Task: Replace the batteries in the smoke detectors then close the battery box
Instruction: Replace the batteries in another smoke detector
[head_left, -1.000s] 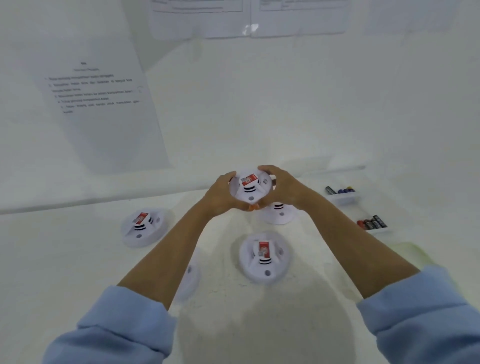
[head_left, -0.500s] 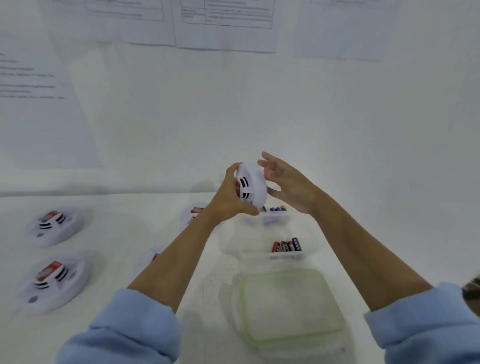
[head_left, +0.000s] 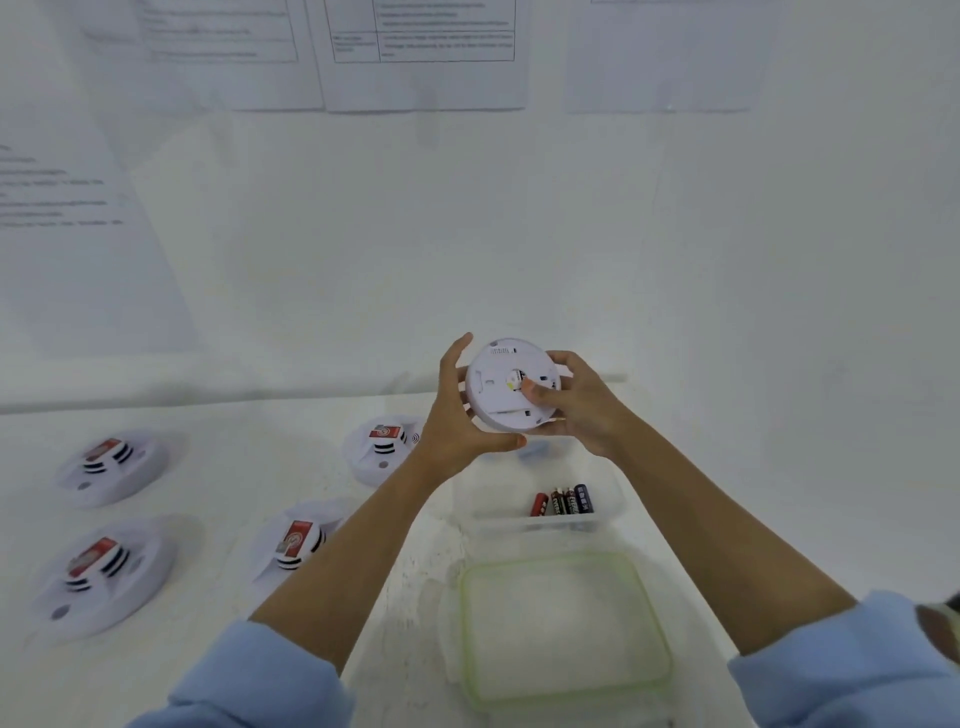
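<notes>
Flipped since earlier, smoke detector (head_left: 493, 382) showed me its back; left grip (head_left: 457, 421), right grip (head_left: 587, 410) seemingly clasped its rim.

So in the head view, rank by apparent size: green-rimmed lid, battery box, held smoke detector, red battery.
1. green-rimmed lid, though nearest the camera
2. battery box, partly hidden
3. held smoke detector
4. red battery

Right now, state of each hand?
Left hand: closed, holding the detector by its rim.
Right hand: closed, holding the same detector, thumb on its back.
</notes>
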